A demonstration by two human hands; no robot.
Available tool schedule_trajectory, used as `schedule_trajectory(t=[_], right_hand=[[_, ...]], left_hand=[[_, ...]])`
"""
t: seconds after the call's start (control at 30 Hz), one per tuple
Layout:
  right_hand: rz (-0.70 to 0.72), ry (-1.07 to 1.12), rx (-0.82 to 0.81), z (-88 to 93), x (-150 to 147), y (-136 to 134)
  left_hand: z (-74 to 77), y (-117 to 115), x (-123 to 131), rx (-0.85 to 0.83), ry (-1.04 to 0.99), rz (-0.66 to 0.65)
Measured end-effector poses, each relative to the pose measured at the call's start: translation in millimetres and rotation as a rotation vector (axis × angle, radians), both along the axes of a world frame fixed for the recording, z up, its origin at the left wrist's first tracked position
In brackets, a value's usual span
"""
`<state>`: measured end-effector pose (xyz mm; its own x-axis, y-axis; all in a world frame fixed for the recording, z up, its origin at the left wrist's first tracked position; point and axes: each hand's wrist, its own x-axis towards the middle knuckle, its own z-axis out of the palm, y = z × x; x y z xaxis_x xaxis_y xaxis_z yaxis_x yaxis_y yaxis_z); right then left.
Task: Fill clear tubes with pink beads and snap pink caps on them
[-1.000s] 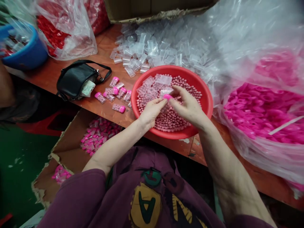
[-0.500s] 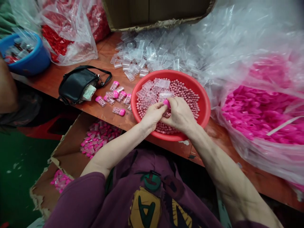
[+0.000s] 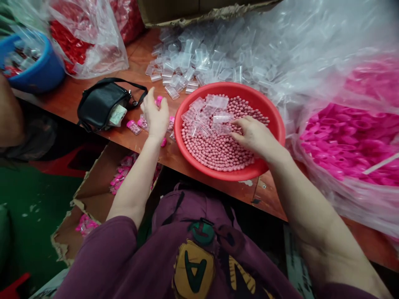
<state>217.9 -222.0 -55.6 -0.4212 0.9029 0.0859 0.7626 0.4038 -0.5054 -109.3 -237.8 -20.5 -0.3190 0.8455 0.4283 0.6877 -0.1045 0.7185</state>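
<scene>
My left hand is over the tabletop left of the red bowl, its fingers around a small clear container with a pink cap; the hand hides most of it. Under and around that hand lie several similar capped containers filled with pink beads. My right hand is inside the bowl, thumb and fingers apart, just above the pink beads. Its fingertips are close to an uncapped clear container, one of a small heap lying on the beads.
A black handbag lies left of the containers. Behind the bowl spreads a pile of clear containers; at right is a bag of pink caps. Below the table edge, a cardboard box holds capped containers. A blue basin stands far left.
My hands were together over the bowl at a pink-capped container. The left has moved left to the capped containers; the right has drawn slightly right and its fingers have parted.
</scene>
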Motion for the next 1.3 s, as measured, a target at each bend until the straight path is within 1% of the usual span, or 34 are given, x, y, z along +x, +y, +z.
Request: schedule_trajectory(t=[0.03,0.07,0.1,0.13,0.17,0.23,0.27,0.3,0.37,0.4,0.43,0.5,0.57,0.6,0.67,0.73,0.77,0.8,0.83,0.87,0.9,0.93,1.0,1.07,1.1,1.13,1.2,1.27,1.3], right_hand=[[0.02,-0.064,0.006,-2.6,-6,1],[0.036,-0.129,0.008,-4.1,-12,1],[0.044,-0.175,0.006,-4.3,-16,1],[0.044,-0.183,-0.004,-3.3,-19,0],[0.038,-0.142,-0.022,-1.0,-20,-2],[0.023,0.031,-0.064,5.8,-17,-7],[0.021,0.128,-0.079,9.5,-15,-12],[0.02,0.215,-0.086,12.8,-12,-17],[0.028,0.341,-0.089,17.0,-9,-28],[0.036,0.385,-0.095,17.7,-8,-33],[0.048,0.42,-0.109,17.7,-7,-37],[0.068,0.446,-0.156,17.3,-5,-45],[0.065,0.368,-0.17,19.3,-1,-53],[0.038,0.292,-0.139,21.9,3,-59],[-0.067,0.112,-0.016,29.2,14,-73],[-0.194,-0.007,0.119,35.2,33,-91],[-0.251,-0.017,0.165,35.5,46,-98],[-0.301,0.004,0.196,33.1,60,-105],[-0.352,0.045,0.22,27.6,76,-110],[-0.407,0.091,0.236,18.8,92,-113],[-0.469,0.129,0.246,7.3,107,-115],[-0.53,0.145,0.239,-6.3,120,-114],[-0.619,0.132,0.163,-35.0,138,-109],[-0.642,0.074,0.108,-58.4,146,-102],[-0.648,0.053,0.108,-66.4,149,-98],[-0.66,0.036,0.128,-71.5,153,-93],[-0.736,0.017,0.208,-74.4,167,-82],[-0.892,-0.03,0.259,-70.7,193,-69],[-0.98,-0.062,0.247,-67.9,207,-63]], left_hand=[[0.9,1,2,0.023,0.004,0.056],[2.9,-1,10,0.028,-0.013,0.068],[5.5,-4,24,0.011,-0.043,0.023],[8.1,-9,40,-0.034,-0.073,-0.081],[10.1,-14,58,-0.106,-0.111,-0.207],[10.9,-24,94,-0.285,-0.229,-0.421],[9.3,-27,110,-0.367,-0.31,-0.511],[6.7,-29,124,-0.429,-0.402,-0.573],[0.0,-30,144,-0.467,-0.553,-0.616],[-3.0,-29,150,-0.457,-0.583,-0.614],[-5.2,-28,155,-0.439,-0.569,-0.609],[-6.6,-24,158,-0.417,-0.434,-0.609],[-4.8,-19,157,-0.416,-0.23,-0.608],[-3.6,-17,156,-0.415,-0.11,-0.599],[-2.8,-14,156,-0.413,0.189,-0.613],[-5.0,-15,158,-0.396,0.554,-0.687],[-7.3,-16,161,-0.374,0.724,-0.737],[-10.1,-17,164,-0.349,0.864,-0.789],[-13.3,-18,168,-0.331,0.961,-0.843],[-16.7,-19,173,-0.329,1.01,-0.897],[-20.2,-18,178,-0.35,1.014,-0.948],[-23.5,-17,183,-0.395,0.97,-0.988],[-29.2,-11,194,-0.505,0.814,-1.026],[-32.2,-5,201,-0.574,0.676,-1.022],[-32.3,-2,203,-0.598,0.593,-1.01],[-31.4,1,203,-0.613,0.495,-0.997],[-26.7,4,198,-0.598,0.257,-0.97],[-19.3,3,189,-0.516,0.085,-0.949],[-15.2,1,184,-0.46,0.062,-0.945]])
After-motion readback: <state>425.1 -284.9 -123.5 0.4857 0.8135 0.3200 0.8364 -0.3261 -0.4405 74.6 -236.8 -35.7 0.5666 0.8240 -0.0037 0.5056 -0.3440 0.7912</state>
